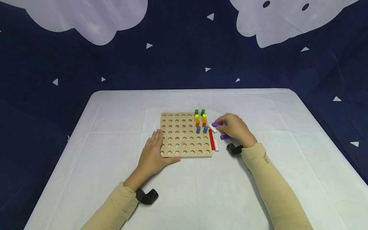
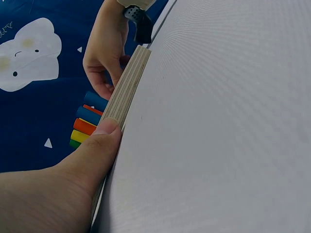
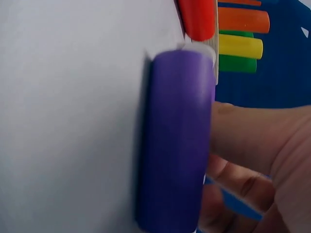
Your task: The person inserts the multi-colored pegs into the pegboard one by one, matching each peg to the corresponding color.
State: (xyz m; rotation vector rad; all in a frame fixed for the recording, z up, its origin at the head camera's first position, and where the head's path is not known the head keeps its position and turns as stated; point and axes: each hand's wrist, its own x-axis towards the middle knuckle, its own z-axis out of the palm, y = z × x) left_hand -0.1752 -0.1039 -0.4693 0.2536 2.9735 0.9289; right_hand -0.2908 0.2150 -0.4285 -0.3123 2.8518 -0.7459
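Observation:
My left hand [image 1: 153, 156] lies against the near left corner of a wooden pegboard [image 1: 184, 140]. Its fingers run straight along the left side, and the thumb [image 2: 99, 143] rests along the front edge. Beyond the board's right side, my right hand [image 1: 234, 127] pinches a purple peg [image 1: 216, 125] between thumb and fingertips, close over the table. A second purple peg [image 3: 177, 141] lies on the cloth below that hand. Two columns of pegs stand upright at the board's far right: green [image 1: 203, 111], yellow [image 1: 204, 117], orange [image 1: 204, 123] and blue [image 1: 205, 129], two of each.
Along the board's right edge lie red pegs [image 1: 211, 139] in a line and two white pegs, one [image 1: 212, 129] near the right fingertips and another [image 1: 217, 145] nearer the front. A white cloth [image 1: 129, 111] covers the table, with a dark blue patterned curtain [image 1: 178, 64] behind it.

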